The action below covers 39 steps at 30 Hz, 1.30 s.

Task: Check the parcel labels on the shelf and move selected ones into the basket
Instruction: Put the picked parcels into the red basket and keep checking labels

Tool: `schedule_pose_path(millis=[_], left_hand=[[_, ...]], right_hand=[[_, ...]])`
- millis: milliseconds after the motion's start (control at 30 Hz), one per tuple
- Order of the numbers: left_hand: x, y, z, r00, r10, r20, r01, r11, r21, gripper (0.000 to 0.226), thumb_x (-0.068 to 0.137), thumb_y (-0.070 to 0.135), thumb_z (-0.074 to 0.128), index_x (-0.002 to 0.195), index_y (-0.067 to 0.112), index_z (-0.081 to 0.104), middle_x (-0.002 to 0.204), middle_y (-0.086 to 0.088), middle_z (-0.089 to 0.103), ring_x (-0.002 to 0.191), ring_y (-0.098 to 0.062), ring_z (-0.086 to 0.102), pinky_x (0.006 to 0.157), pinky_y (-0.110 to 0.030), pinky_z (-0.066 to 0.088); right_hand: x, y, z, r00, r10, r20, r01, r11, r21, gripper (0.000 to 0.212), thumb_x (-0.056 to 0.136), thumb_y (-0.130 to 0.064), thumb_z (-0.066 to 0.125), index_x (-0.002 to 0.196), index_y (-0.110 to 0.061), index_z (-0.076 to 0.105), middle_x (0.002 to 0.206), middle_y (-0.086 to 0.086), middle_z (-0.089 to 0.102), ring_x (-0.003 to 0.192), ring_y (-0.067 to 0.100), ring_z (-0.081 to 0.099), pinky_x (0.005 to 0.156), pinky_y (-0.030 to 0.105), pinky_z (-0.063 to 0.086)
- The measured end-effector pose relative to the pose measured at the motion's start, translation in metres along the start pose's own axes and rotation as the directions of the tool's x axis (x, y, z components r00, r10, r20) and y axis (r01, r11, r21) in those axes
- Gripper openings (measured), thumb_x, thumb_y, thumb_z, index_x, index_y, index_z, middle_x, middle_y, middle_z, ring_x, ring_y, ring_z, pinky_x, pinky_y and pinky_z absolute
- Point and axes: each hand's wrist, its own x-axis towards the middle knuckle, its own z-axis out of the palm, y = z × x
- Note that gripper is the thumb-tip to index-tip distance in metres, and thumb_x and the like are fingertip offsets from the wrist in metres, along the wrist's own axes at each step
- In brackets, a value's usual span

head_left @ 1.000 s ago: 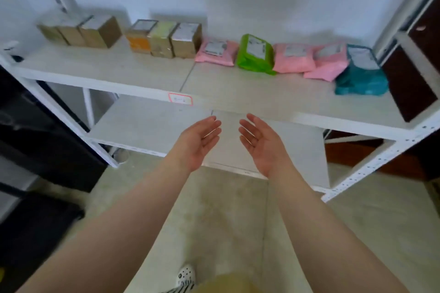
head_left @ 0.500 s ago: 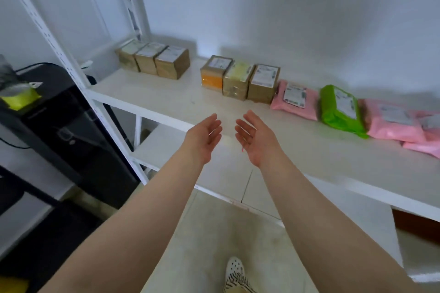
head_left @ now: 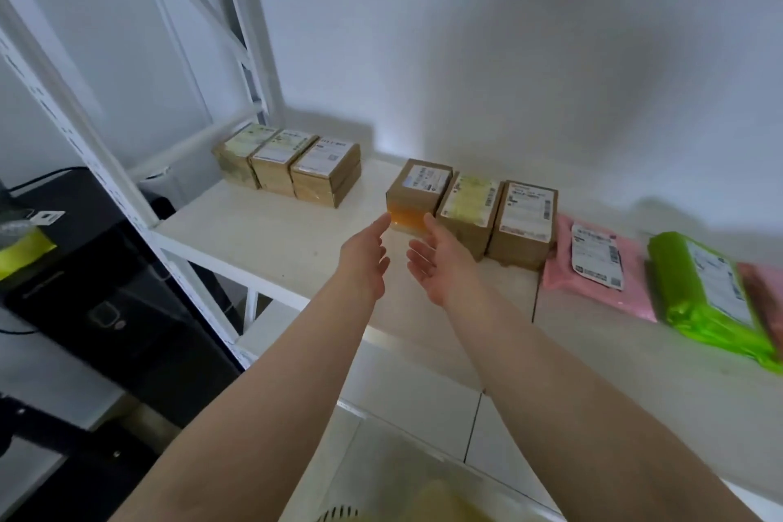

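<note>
Far left on the shelf, three brown boxes sit in a tight row, labels up. My left hand reaches out, fingers straight, tips right at the near face of the orange-banded box. My right hand is beside it, palm in, fingers spread, holding nothing. Two more boxes stand against that one on its right, then a pink mailer, then a green mailer further right.

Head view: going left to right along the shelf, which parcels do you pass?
Three brown cardboard boxes in a row → orange-taped brown box → yellow-labelled brown box → white-labelled brown box → pink poly mailer → green poly mailer.
</note>
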Motion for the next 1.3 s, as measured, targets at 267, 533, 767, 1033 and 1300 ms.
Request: schedule_pose_path(millis=[267,533,767,1033,1300], left_hand=[[0.077,0.033,0.024,0.996,0.077,0.033,-0.082,0.981,0.178,0.07,0.081,0.04,0.073,0.14,0.015,0.046,0.138,-0.013,0.053,0.125,-0.031,0.05,0.091,-0.038,0.041],[0.137,0.051,0.025,0.976,0.049,0.21,-0.121,0.931,0.344,0.068,0.086,0.037,0.07,0.143,0.013,0.041,0.134,-0.01,0.054,0.101,-0.018,0.052,0.081,-0.029,0.041],[0.159,0.063,0.012,0.936,0.025,0.35,-0.168,0.908,0.384,0.032,0.095,0.028,0.059,0.123,0.014,0.065,0.098,0.002,0.065,0.086,-0.015,0.061,0.078,-0.026,0.045],[0.15,0.138,-0.014,0.741,0.333,0.583,-0.645,0.596,0.478,0.029,0.095,0.019,0.057,0.121,0.014,0.069,0.106,0.0,0.072,0.097,-0.015,0.065,0.091,-0.031,0.052],[0.14,0.208,-0.036,0.606,0.183,0.774,-0.788,0.27,0.553,0.031,0.096,0.017,0.057,0.125,0.014,0.066,0.12,0.002,0.068,0.111,-0.012,0.061,0.101,-0.029,0.042]], right_hand=[[0.049,-0.007,0.034,0.991,0.06,-0.121,-0.055,0.998,0.041,0.045,0.084,-0.046,0.073,0.11,-0.012,0.06,0.107,0.011,0.066,0.094,0.023,0.064,0.085,0.034,0.057],[0.08,0.01,0.076,0.944,0.029,-0.329,0.033,0.983,0.18,0.055,0.083,-0.056,0.069,0.112,-0.009,0.063,0.098,0.01,0.068,0.083,0.022,0.064,0.073,0.034,0.057],[0.085,0.008,0.097,0.902,-0.003,-0.433,0.079,0.984,0.157,0.07,0.078,-0.062,0.07,0.128,-0.014,0.058,0.114,0.009,0.067,0.095,0.025,0.064,0.069,0.034,0.053],[0.055,-0.007,0.102,0.942,-0.122,-0.314,0.137,0.99,0.026,0.071,0.073,-0.058,0.076,0.119,-0.015,0.045,0.119,0.014,0.056,0.11,0.03,0.058,0.09,0.044,0.056],[0.03,-0.039,0.103,0.952,-0.266,-0.15,0.256,0.963,-0.084,0.039,0.078,-0.055,0.07,0.102,-0.024,0.067,0.116,0.006,0.068,0.114,0.026,0.06,0.101,0.047,0.049]])
